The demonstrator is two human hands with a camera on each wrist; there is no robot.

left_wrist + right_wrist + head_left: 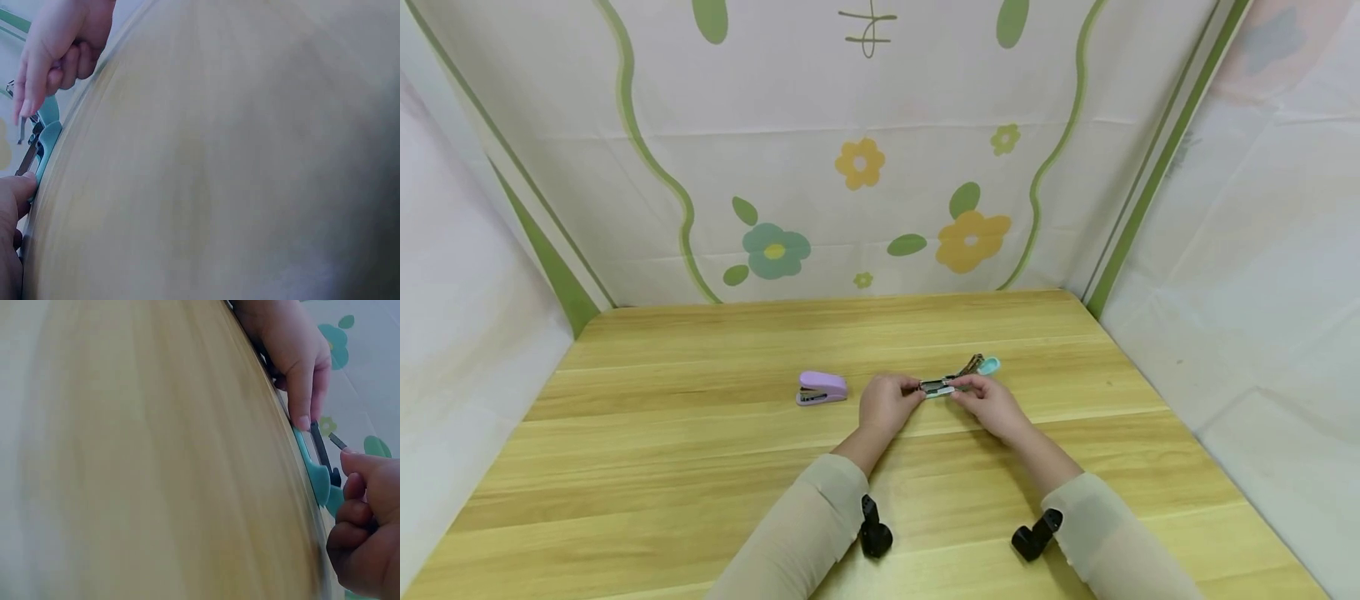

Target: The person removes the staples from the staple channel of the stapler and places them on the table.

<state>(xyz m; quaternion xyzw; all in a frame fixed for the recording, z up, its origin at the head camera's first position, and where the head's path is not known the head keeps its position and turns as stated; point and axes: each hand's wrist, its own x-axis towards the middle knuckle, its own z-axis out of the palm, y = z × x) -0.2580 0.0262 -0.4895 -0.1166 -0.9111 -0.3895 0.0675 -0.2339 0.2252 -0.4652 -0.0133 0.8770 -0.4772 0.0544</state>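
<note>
Head view: the left hand (887, 405) pinches one end of the blue-green stapler (319, 479) on the table (700, 483). The right hand (991, 407) pinches a small gray strip (338, 442) in its fingers, just above that stapler. A purple stapler (829, 385) sits to the left.

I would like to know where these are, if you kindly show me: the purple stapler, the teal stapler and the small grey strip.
Purple stapler (826, 382): head view, on its top cover.
Teal stapler (318, 480): right wrist view, on its teal side.
Small grey strip (337, 441): right wrist view, on its exposed length.
</note>
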